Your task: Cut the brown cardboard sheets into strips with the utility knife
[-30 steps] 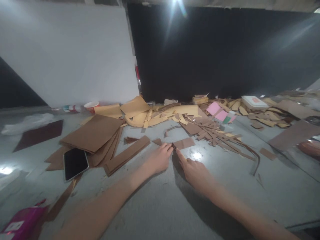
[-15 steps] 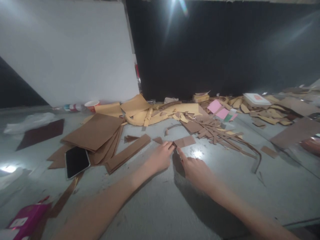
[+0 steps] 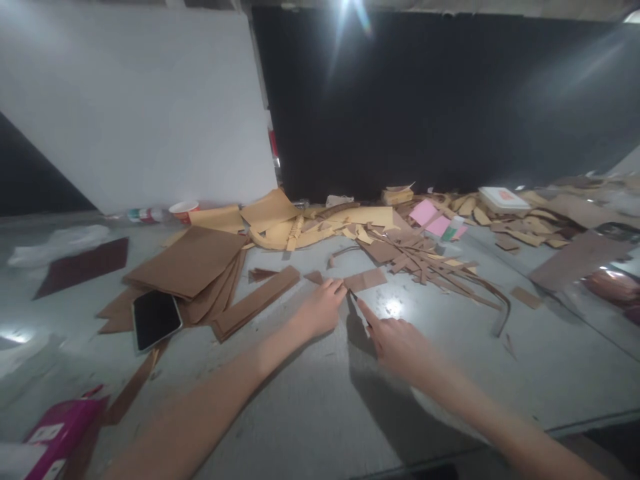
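My left hand point(image 3: 320, 311) rests on the grey table with its fingers curled, the fingertips pinching the left end of a small brown cardboard piece point(image 3: 369, 279). My right hand point(image 3: 395, 339) lies just to the right and nearer to me. Its index finger is stretched toward that piece and the other fingers are curled. A thin dark tip point(image 3: 351, 296) shows beyond the index finger; I cannot make out what it is.
A stack of brown cardboard sheets point(image 3: 190, 263) with a black phone point(image 3: 155, 319) lies left. Several cardboard strips and scraps point(image 3: 425, 267) are piled behind the hands, with pink paper point(image 3: 431, 217). A magenta packet point(image 3: 60, 430) sits near left, a paper cup point(image 3: 183, 211) far left.
My right hand has drawn back a little toward me and to the right. The left hand stays at the small brown piece. The view has shifted slightly.
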`<state>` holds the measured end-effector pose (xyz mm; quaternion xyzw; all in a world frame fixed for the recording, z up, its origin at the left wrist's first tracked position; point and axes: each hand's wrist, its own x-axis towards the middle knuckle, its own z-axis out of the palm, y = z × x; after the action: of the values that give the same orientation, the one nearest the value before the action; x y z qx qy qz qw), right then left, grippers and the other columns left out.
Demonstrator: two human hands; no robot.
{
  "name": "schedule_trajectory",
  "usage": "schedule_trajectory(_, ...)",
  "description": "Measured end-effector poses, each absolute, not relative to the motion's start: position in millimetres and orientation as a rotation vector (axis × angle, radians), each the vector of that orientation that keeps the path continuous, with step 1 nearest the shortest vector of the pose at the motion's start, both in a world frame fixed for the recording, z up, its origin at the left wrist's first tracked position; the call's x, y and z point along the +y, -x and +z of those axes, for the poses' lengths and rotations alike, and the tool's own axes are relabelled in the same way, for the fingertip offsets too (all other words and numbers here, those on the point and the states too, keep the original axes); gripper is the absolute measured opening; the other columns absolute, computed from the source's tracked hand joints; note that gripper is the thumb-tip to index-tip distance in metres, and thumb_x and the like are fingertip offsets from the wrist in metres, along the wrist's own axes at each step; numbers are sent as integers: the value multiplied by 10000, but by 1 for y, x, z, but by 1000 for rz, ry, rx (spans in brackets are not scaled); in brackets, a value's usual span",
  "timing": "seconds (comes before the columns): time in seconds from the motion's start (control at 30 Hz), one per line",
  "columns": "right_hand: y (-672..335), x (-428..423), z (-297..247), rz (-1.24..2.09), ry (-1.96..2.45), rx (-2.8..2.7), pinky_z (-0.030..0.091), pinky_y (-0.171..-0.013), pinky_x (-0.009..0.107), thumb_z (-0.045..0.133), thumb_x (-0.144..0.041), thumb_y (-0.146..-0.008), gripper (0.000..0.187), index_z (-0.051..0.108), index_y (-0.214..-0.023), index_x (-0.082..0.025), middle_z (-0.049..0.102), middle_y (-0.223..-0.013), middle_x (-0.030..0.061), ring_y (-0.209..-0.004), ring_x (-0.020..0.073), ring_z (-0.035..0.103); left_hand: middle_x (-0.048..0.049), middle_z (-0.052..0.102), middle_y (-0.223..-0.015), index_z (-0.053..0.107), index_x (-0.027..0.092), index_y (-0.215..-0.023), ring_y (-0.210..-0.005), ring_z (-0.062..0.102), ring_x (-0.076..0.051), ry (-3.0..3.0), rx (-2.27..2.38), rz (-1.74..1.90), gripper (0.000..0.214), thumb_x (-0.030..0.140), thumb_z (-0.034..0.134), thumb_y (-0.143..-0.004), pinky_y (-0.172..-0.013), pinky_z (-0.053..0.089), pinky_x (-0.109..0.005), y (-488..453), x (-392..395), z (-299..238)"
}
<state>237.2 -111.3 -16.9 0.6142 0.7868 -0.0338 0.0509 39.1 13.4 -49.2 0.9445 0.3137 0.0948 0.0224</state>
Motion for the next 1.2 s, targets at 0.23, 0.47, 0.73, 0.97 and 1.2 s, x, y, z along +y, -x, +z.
schedule_trajectory(0.23,-243,-137,-28,-83,-1969,2359,421,-616,292,512,-169,-1052,771,265,-1777,-257,806,-879,85,-755,265,785,-216,645,-1499,665,104,-1351,-1419,563,-336,-2928,977,307,495,46,524,-879,-1180,481,-458,-40,13,-49)
schedule_trajectory(0.47,-262,-173,-54,134,-1876,2618,531,-732,347,483,-207,-1098,669,321,-1745,-249,781,-977,94,-817,258,763,-185,666,-1497,706,128,-1310,-1420,568,-312,-2871,938,407,429,55,497,-942,-1224,455,-484,-32,15,-52)
schedule_trajectory(0.73,-273,-117,-18,-31,-1739,2768,546,-872,419,530,-397,-1127,429,630,-1488,-187,735,-1139,133,-1007,296,722,-128,706,-1268,686,183,-1056,-1295,587,-281,-2637,914,716,185,92,531,-1011,-1132,540,-458,-27,13,-56)
schedule_trajectory(0.97,-270,2,-4,-362,-1639,2751,444,-1044,430,841,-367,-878,461,703,-1278,-183,685,-1295,140,-1252,326,608,-111,700,-1269,675,197,-1080,-1294,602,-274,-2631,913,696,159,130,533,-1051,-1136,535,-466,-26,11,-55)
schedule_trajectory(1.2,-265,33,-15,-731,-1649,2556,397,-864,328,865,-410,-771,489,693,-1173,-192,773,-1007,53,-1018,279,704,-113,683,-1303,667,201,-1217,-1325,591,-285,-2551,1012,695,155,208,606,-1074,-1133,523,-462,-25,7,-52)
